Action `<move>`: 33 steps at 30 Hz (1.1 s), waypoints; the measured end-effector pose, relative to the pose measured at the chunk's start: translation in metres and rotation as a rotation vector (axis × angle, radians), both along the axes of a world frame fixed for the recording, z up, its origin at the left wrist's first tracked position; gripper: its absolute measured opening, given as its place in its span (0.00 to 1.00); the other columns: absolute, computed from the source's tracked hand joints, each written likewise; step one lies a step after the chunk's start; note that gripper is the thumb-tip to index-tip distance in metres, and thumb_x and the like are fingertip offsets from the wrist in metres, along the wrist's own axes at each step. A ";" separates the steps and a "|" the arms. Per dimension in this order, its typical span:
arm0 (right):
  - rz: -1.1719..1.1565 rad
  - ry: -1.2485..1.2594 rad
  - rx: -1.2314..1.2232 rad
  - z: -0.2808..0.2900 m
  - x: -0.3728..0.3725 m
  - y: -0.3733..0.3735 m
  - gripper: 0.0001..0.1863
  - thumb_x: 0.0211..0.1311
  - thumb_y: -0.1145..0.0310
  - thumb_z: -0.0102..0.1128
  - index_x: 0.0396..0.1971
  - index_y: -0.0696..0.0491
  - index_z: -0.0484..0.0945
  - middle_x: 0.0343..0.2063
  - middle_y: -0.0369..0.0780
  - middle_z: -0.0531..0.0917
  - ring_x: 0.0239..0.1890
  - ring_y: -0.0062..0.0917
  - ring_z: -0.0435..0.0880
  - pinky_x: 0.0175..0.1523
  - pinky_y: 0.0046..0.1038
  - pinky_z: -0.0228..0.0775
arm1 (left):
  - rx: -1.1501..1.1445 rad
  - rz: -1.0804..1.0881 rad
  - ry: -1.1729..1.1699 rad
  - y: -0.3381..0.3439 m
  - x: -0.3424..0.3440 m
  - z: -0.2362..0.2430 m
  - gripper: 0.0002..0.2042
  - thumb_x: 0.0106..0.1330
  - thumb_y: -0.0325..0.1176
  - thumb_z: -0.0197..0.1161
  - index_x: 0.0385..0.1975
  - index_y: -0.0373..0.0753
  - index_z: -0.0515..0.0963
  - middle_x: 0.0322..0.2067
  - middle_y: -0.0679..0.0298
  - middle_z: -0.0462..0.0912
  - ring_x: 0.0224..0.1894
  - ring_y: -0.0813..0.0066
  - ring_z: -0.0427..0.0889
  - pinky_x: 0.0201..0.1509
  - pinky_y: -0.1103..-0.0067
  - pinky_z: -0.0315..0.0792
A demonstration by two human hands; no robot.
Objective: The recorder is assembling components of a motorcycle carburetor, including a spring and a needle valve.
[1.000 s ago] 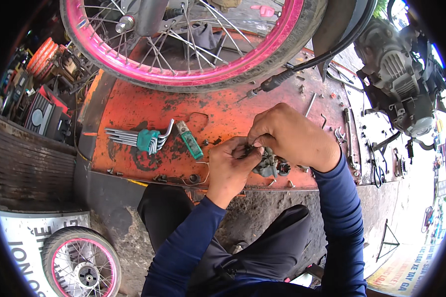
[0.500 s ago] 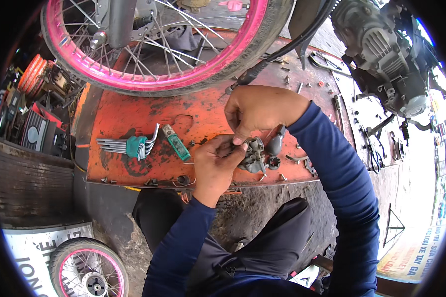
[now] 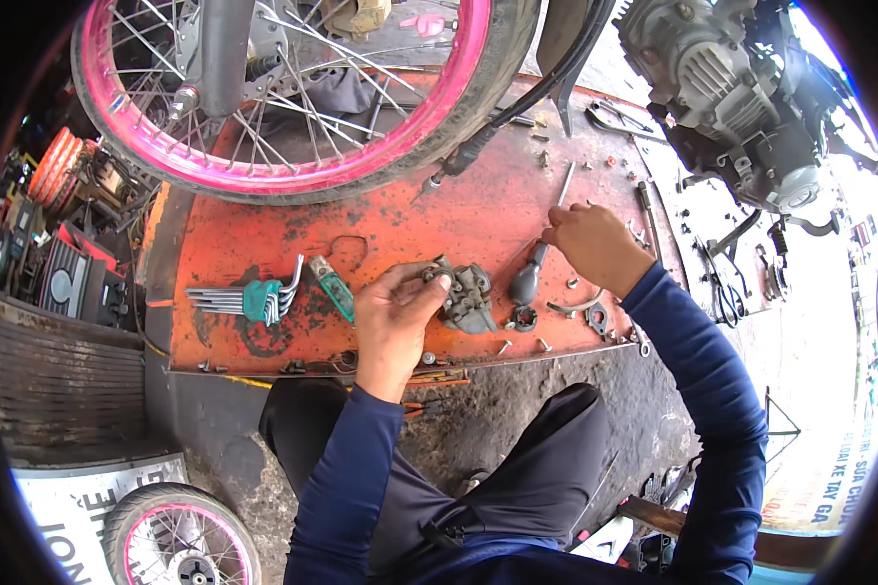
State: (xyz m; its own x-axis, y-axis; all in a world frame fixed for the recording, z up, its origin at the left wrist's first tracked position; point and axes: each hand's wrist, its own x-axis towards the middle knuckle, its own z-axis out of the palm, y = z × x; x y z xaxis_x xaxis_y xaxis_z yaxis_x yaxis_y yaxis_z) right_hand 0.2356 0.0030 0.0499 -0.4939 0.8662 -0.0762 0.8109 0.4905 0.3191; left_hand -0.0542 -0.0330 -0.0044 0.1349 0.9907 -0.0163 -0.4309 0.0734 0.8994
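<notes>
A grey metal carburetor (image 3: 468, 298) is held up over the near part of the red work board (image 3: 439, 216), gripped by the thumb and fingers of my left hand (image 3: 398, 310). To its right lies a screwdriver (image 3: 526, 281) with a dark grey bulbous handle and a long thin shaft. My right hand (image 3: 600, 246) reaches over that shaft, its fingers curled around it just beyond the handle; the fingertips are partly hidden. A dark ring-shaped part (image 3: 523, 318) rests below the handle. Two small screws (image 3: 544, 344) lie near the board's front edge.
On the left lie a hex key set (image 3: 261, 302) in a green holder and a green-and-clear case (image 3: 334, 291). A pink-rimmed wheel (image 3: 293, 180) overhangs the board's far side. An engine (image 3: 741, 107) stands at upper right, with several loose tools and fasteners below it.
My right hand has left the carburetor and moved right, onto the screwdriver's shaft. My left hand keeps the carburetor, now tilted and shifted slightly left. The whole view has shifted a little.
</notes>
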 end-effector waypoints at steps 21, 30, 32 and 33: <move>-0.003 1.195 0.468 -0.008 0.005 -0.085 0.08 0.69 0.78 0.49 0.45 0.58 0.70 0.42 0.47 0.79 0.34 0.34 0.81 0.39 0.30 0.77 | -0.047 0.013 0.016 0.002 -0.005 -0.002 0.11 0.63 0.20 0.68 0.43 0.24 0.80 0.36 0.59 0.86 0.37 0.80 0.84 0.42 0.84 0.78; 0.260 1.746 0.371 0.032 -0.108 -0.124 0.16 0.79 0.55 0.42 0.44 0.54 0.60 0.26 0.50 0.79 0.19 0.26 0.77 0.26 0.28 0.72 | 0.022 0.016 0.043 0.000 -0.003 -0.002 0.11 0.63 0.22 0.69 0.43 0.25 0.81 0.36 0.59 0.86 0.35 0.80 0.83 0.40 0.83 0.80; 0.278 1.748 0.350 0.030 -0.110 -0.123 0.15 0.79 0.56 0.42 0.44 0.55 0.60 0.27 0.51 0.79 0.19 0.26 0.77 0.27 0.28 0.72 | 0.022 0.017 0.030 0.001 -0.002 0.000 0.11 0.63 0.22 0.69 0.43 0.25 0.81 0.36 0.58 0.86 0.35 0.80 0.83 0.40 0.83 0.80; 0.297 1.759 0.325 0.029 -0.110 -0.122 0.15 0.79 0.56 0.42 0.44 0.55 0.60 0.27 0.51 0.80 0.19 0.26 0.77 0.28 0.29 0.73 | 0.014 0.015 0.038 -0.001 -0.002 0.003 0.11 0.63 0.22 0.69 0.43 0.24 0.80 0.36 0.58 0.86 0.35 0.80 0.83 0.40 0.83 0.80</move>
State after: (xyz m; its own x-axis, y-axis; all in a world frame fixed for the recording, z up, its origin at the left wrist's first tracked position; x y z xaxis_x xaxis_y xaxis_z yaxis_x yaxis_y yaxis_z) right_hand 0.1254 -0.1190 0.0791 0.0736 0.6163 0.7841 0.1774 0.7656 -0.6184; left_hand -0.0563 -0.0338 -0.0015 0.1199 0.9928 -0.0069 -0.3971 0.0543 0.9162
